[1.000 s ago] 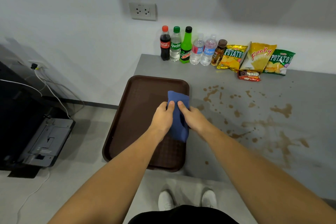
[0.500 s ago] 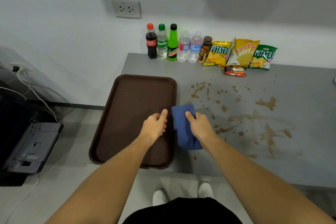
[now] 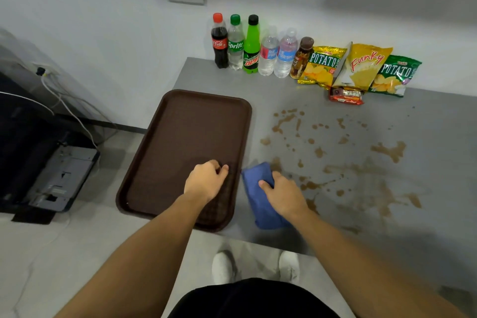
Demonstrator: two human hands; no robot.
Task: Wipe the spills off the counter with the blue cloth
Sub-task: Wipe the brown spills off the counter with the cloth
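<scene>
Blue cloth (image 3: 260, 204) — folded, crumpled, matte

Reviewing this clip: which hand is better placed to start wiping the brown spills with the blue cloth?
Right. The right hand grips the blue cloth on the counter, beside the brown spills. The left hand is over the brown tray, holding nothing, farther from the spills.

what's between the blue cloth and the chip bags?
Head view: past the blue cloth, brown spill blotches on grey counter, then a red snack packet before the chip bags.
</scene>
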